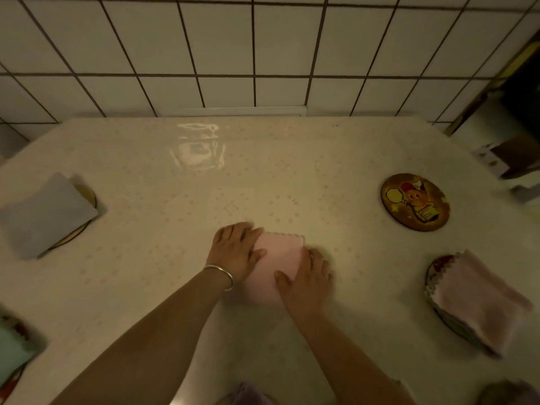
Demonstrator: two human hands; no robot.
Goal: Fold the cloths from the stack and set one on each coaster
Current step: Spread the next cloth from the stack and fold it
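A folded pink cloth (277, 258) lies flat on the table's middle. My left hand (238, 249) presses its left edge with straight fingers, and my right hand (309, 280) lies flat on its right side. A bare round coaster (415, 201) with a cartoon picture sits at the right. A grey folded cloth (43, 214) covers a coaster (87, 197) at the left. A pinkish folded cloth (479, 299) rests on a coaster (435, 267) at the right. A pale green cloth (11, 343) lies on a coaster at the lower left. Purple cloth (248, 394) shows at the bottom edge.
The table (292, 171) has a pale flowered plastic cover and stands against a white tiled wall (263, 54). Beyond the table's right edge are a dark object (508, 159) and a dark doorway. Another cloth (508, 393) peeks in at the bottom right corner.
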